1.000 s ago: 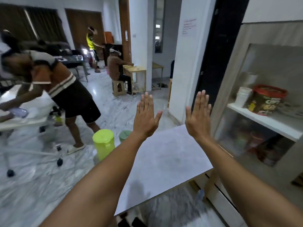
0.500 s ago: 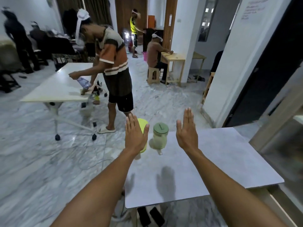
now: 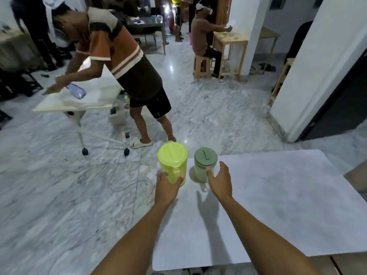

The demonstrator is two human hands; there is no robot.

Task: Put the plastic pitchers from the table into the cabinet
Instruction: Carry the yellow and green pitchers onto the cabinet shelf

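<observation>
Two plastic pitchers stand at the far left corner of the white table (image 3: 278, 205). The yellow-green pitcher (image 3: 172, 160) is on the left, and my left hand (image 3: 166, 188) is wrapped around its handle and lower side. Just to its right is the translucent pitcher with a green lid (image 3: 205, 160), its handle pointing toward me. My right hand (image 3: 220, 181) is at this pitcher's right side with fingers spread; the thumb touches the wall, but the hand is not closed around it. Only a corner of the cabinet (image 3: 356, 178) shows at the right edge.
A person (image 3: 127, 62) bends over a white wheeled table (image 3: 83, 98) to the left, close to my table's far corner. Another person sits at a wooden table (image 3: 230, 42) farther back. A white pillar (image 3: 317, 66) and a dark doorway stand at right. A cable lies on the marble floor.
My view has swung left from the cabinet to the table corner. Both hands have dropped from raised and flat down to the pitchers; the left has closed on the yellow-green one.
</observation>
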